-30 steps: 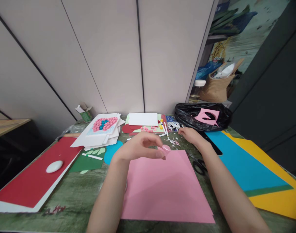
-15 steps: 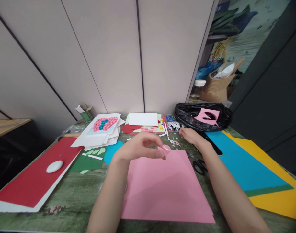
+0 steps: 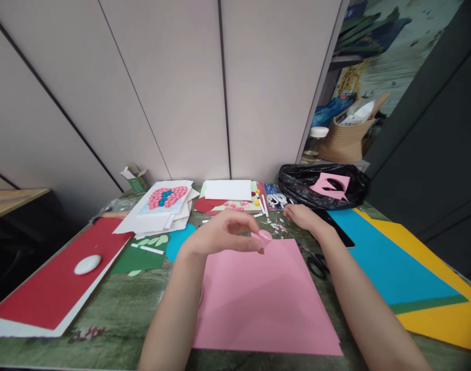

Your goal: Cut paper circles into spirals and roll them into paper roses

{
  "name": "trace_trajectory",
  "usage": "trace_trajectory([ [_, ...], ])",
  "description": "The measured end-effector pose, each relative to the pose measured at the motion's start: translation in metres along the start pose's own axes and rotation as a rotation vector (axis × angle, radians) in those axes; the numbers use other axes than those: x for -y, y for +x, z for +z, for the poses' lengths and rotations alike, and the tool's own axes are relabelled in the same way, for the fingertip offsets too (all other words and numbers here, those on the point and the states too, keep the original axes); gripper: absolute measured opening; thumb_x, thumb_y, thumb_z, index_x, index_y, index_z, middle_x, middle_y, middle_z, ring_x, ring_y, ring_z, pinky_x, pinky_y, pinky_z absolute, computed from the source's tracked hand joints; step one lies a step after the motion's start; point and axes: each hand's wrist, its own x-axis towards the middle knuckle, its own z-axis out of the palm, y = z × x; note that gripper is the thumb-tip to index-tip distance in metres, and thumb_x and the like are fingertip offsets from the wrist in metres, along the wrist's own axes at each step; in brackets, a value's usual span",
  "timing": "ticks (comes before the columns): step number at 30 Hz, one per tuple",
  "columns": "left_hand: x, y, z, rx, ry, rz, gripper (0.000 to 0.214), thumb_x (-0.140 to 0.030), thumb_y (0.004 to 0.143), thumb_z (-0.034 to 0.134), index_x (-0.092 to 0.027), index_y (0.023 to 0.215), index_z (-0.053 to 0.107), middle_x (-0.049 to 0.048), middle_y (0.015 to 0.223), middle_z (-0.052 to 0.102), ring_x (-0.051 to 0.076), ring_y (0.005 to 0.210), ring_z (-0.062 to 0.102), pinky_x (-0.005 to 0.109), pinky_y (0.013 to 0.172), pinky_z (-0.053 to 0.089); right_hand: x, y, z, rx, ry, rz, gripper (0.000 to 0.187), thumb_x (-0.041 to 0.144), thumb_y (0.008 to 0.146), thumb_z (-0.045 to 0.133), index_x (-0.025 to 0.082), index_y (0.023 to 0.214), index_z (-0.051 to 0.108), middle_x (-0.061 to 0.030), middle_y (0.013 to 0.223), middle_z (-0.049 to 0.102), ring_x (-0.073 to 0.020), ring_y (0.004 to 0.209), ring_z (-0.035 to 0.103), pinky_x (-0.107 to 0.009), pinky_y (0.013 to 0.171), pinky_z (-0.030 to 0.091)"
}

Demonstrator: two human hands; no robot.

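Note:
My left hand (image 3: 223, 234) hovers above the far edge of a large pink paper sheet (image 3: 264, 304) and pinches a small curled pink paper piece (image 3: 264, 237) between thumb and fingertips. My right hand (image 3: 303, 215) reaches farther back, its fingers curled down among small white and pink paper scraps (image 3: 276, 225) on the green table; what they grip, if anything, is too small to make out. Black scissors (image 3: 316, 264) lie just right of the pink sheet, beside my right forearm.
A red sheet with a white oval object (image 3: 87, 264) lies at left. White papers bearing a pink and blue rolled-paper heart (image 3: 166, 197) sit at the back, near markers (image 3: 262, 202). A black plastic bag (image 3: 320, 185) stands back right; blue (image 3: 386, 260) and yellow (image 3: 444, 309) sheets lie right.

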Motion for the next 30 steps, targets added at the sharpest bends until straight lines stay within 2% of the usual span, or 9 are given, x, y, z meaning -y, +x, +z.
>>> trace_trajectory([
  [12, 0.000, 0.000, 0.000, 0.001, 0.003, -0.004, 0.012, -0.027, 0.070, 0.071, -0.017, 0.072, 0.064, 0.0026, 0.072, 0.068, 0.012, 0.071, 0.063, 0.026, 0.068, 0.050, 0.017, -0.009, -0.018, -0.142, -0.036, -0.048, 0.030, 0.034, 0.089, 0.052, 0.017, 0.114, 0.055, -0.0078, 0.115, 0.057, -0.0179, 0.097, 0.058, -0.039, 0.083, 0.050],
  [17, -0.001, 0.001, 0.001, -0.025, 0.063, -0.003, 0.015, -0.031, 0.069, 0.071, -0.017, 0.072, 0.064, 0.0030, 0.072, 0.068, 0.013, 0.070, 0.062, 0.027, 0.067, 0.050, 0.033, -0.017, -0.028, -0.269, -0.043, -0.041, 0.026, 0.036, 0.091, 0.049, 0.015, 0.105, 0.057, -0.0058, 0.102, 0.061, -0.0149, 0.086, 0.060, -0.035, 0.077, 0.050],
  [21, -0.002, 0.002, 0.007, -0.157, 0.295, -0.010, 0.014, -0.031, 0.073, 0.067, -0.017, 0.071, 0.064, 0.0018, 0.072, 0.067, 0.013, 0.075, 0.061, 0.027, 0.070, 0.047, 0.054, -0.027, -0.046, -0.405, -0.035, -0.061, 0.031, 0.031, 0.095, 0.034, 0.014, 0.084, 0.058, -0.0077, 0.072, 0.062, -0.0172, 0.069, 0.059, -0.029, 0.066, 0.041],
  [23, -0.002, 0.004, 0.011, -0.242, 0.440, -0.005, 0.016, -0.032, 0.076, 0.063, -0.018, 0.070, 0.064, 0.0014, 0.073, 0.067, 0.013, 0.078, 0.060, 0.027, 0.074, 0.046, 0.068, -0.035, -0.059, -0.468, -0.013, -0.105, 0.035, 0.032, 0.095, 0.032, 0.016, 0.076, 0.056, -0.0065, 0.066, 0.060, -0.0174, 0.066, 0.058, -0.029, 0.064, 0.038],
  [25, -0.001, 0.007, 0.014, -0.310, 0.531, 0.014, 0.016, -0.032, 0.078, 0.061, -0.018, 0.071, 0.065, 0.0014, 0.077, 0.068, 0.014, 0.080, 0.060, 0.028, 0.076, 0.046, 0.087, -0.048, -0.074, -0.542, 0.025, -0.157, 0.031, 0.034, 0.095, 0.034, 0.018, 0.079, 0.056, -0.0049, 0.071, 0.062, -0.0173, 0.070, 0.058, -0.028, 0.066, 0.037],
  [27, 0.000, 0.009, 0.017, -0.366, 0.565, 0.036, 0.015, -0.031, 0.078, 0.060, -0.018, 0.073, 0.065, 0.0015, 0.080, 0.069, 0.014, 0.081, 0.061, 0.027, 0.076, 0.046, 0.108, -0.067, -0.088, -0.627, 0.069, -0.205, 0.017, 0.033, 0.090, 0.046, 0.019, 0.096, 0.054, -0.0041, 0.086, 0.063, -0.0180, 0.082, 0.058, -0.029, 0.073, 0.039],
  [28, 0.000, 0.010, 0.017, -0.396, 0.573, 0.048, 0.015, -0.032, 0.078, 0.060, -0.018, 0.074, 0.065, 0.0017, 0.081, 0.069, 0.014, 0.080, 0.061, 0.027, 0.075, 0.046, 0.119, -0.079, -0.094, -0.682, 0.098, -0.246, 0.017, 0.031, 0.088, 0.050, 0.020, 0.101, 0.052, -0.0036, 0.091, 0.063, -0.0181, 0.086, 0.058, -0.030, 0.075, 0.041],
  [30, -0.001, 0.012, 0.018, -0.458, 0.577, 0.080, 0.017, -0.033, 0.078, 0.059, -0.018, 0.074, 0.065, 0.0018, 0.080, 0.068, 0.014, 0.078, 0.061, 0.026, 0.073, 0.047, 0.140, -0.103, -0.105, -0.816, 0.197, -0.452, 0.019, 0.026, 0.081, 0.060, 0.022, 0.098, 0.054, -0.0028, 0.093, 0.062, -0.0185, 0.087, 0.057, -0.032, 0.075, 0.043],
])
